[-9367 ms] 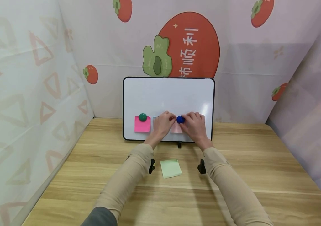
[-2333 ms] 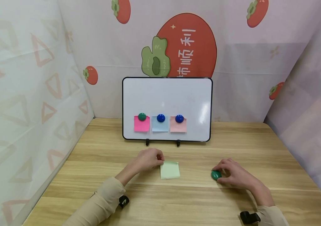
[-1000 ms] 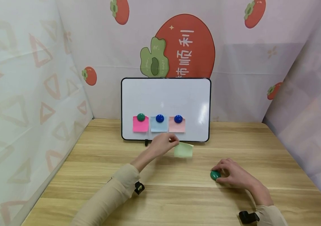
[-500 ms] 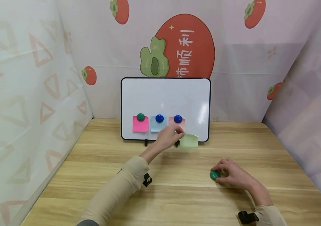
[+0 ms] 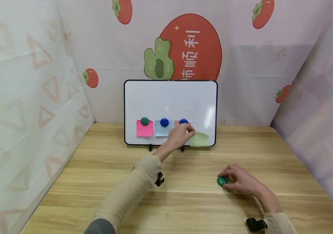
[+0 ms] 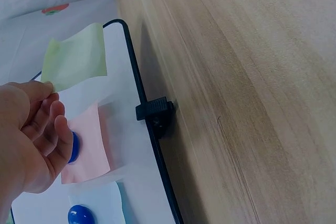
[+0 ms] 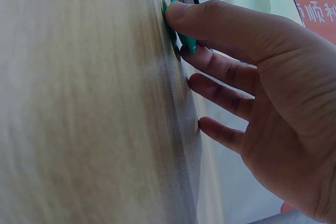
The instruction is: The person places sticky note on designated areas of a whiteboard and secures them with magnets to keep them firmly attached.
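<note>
A pale green sticky note (image 5: 200, 139) hangs from my left hand (image 5: 179, 134), which pinches its upper left corner. In the head view the note overlaps the lower right of the whiteboard (image 5: 169, 97). The left wrist view shows thumb and fingertip on the corner of the note (image 6: 76, 59). Down on the table at the right, my right hand (image 5: 244, 181) grips a round green magnet (image 5: 221, 181) by its edges. In the right wrist view, thumb and fingers lie either side of the magnet (image 7: 187, 41), close to the tabletop.
On the board are a pink note (image 5: 144, 130) under a green magnet (image 5: 144, 121), a light blue note (image 5: 161, 130) under a blue magnet (image 5: 164, 122), and a salmon note (image 6: 89, 148) under another blue magnet, partly behind my left hand. Black feet (image 5: 150, 147) support the board.
My left hand has lifted the pale green note off the table and carried it forward and right, up to the board's lower right. The right hand stays in place with the green magnet.
</note>
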{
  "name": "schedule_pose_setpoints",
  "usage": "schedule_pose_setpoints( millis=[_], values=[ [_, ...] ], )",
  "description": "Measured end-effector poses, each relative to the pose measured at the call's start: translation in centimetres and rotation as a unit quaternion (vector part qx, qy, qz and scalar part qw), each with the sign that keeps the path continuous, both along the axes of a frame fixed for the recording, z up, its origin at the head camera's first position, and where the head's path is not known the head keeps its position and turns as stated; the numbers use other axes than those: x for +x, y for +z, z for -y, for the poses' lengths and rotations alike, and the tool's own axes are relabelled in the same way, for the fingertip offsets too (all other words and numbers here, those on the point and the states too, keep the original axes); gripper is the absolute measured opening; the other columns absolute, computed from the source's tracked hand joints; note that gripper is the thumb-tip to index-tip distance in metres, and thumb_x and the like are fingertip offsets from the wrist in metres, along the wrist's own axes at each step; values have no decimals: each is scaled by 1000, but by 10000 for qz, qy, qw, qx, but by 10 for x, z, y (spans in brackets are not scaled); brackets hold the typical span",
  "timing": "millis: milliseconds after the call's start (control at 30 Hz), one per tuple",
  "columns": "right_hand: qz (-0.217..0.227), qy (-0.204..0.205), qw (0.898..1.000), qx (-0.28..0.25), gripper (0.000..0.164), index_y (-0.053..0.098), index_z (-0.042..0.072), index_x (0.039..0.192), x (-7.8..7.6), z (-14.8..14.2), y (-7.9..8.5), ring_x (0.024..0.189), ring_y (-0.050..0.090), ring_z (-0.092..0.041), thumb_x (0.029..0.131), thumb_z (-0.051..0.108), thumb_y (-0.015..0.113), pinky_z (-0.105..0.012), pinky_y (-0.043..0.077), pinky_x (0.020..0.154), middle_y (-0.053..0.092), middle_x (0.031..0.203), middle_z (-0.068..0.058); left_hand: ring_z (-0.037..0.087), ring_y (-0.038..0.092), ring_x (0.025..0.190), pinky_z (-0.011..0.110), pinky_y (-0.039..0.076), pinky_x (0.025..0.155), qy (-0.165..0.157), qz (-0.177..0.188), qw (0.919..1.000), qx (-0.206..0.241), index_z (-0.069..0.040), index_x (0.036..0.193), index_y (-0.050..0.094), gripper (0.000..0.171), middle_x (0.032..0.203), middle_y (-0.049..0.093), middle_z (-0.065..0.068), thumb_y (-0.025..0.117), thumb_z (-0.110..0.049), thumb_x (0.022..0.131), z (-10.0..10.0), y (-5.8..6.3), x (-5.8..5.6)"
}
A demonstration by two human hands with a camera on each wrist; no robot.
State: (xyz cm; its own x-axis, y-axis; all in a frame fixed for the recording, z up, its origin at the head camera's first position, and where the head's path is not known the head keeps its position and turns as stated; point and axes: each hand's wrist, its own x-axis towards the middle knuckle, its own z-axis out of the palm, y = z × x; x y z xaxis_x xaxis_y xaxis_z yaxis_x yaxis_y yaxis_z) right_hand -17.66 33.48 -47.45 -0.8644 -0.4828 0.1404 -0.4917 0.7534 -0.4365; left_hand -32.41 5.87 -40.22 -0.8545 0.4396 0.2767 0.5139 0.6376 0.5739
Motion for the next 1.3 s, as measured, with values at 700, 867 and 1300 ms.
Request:
schedule_pose_setpoints(
  millis=[700,867,1300],
  values=[
    [76,-17,10000,-53,31,74,20,109,-1,0,-2,93,51,-6,80,28,82,-28,43,82,62,98,16,6,64,79,25,48,67,540,-64,9985,-87,-20,104,74,16,96,74,-7,65,-31,97,-24,11,-30],
    [-27,25,10000,-72,31,74,21,109,-2,-2,-5,93,50,-5,79,27,82,-28,43,82,62,97,17,7,65,80,26,49,68,583,-84,9982,-112,-20,104,75,16,96,74,-7,65,-30,97,-27,12,-34],
    [125,-4,9999,-25,31,74,21,111,-1,-1,-1,94,51,-7,82,30,81,-29,44,83,62,99,16,9,67,80,26,50,69,782,-159,9965,-267,-19,105,75,16,99,75,-5,65,-29,97,-34,9,-40]
  ],
)
